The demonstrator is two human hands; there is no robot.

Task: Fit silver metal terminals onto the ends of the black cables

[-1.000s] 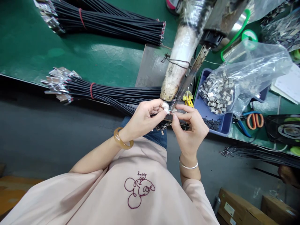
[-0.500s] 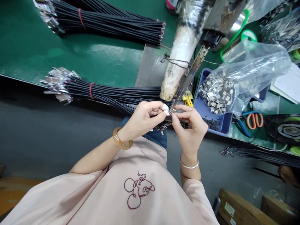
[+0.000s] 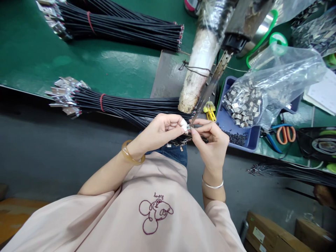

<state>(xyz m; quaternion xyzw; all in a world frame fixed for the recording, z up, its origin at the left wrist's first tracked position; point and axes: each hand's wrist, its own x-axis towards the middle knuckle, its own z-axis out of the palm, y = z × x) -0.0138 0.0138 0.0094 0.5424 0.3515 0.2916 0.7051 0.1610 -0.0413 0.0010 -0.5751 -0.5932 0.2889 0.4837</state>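
My left hand (image 3: 160, 132) and my right hand (image 3: 211, 141) meet fingertip to fingertip at the bench's near edge, both pinched on a small metal connector part (image 3: 189, 126). Tape wraps one left fingertip. The part sits just below the tip of a soldering iron (image 3: 210, 87) that slants down from a wrapped holder (image 3: 202, 59). A bundle of black cables (image 3: 123, 105), bound by a red band and tipped with metal connectors, runs under my left hand. Loose cable ends (image 3: 181, 141) lie on my lap.
A second cable bundle (image 3: 118, 24) lies at the back on the green mat (image 3: 52, 52). A blue tray (image 3: 236, 127) holds a plastic bag of metal shells (image 3: 252, 98). Orange-handled scissors (image 3: 285, 134) and yellow cutters (image 3: 210, 110) lie nearby. Cardboard boxes (image 3: 265, 232) stand on the floor.
Both hands have shifted slightly up and left, staying pinched together at the iron's tip. The view has tilted a little.
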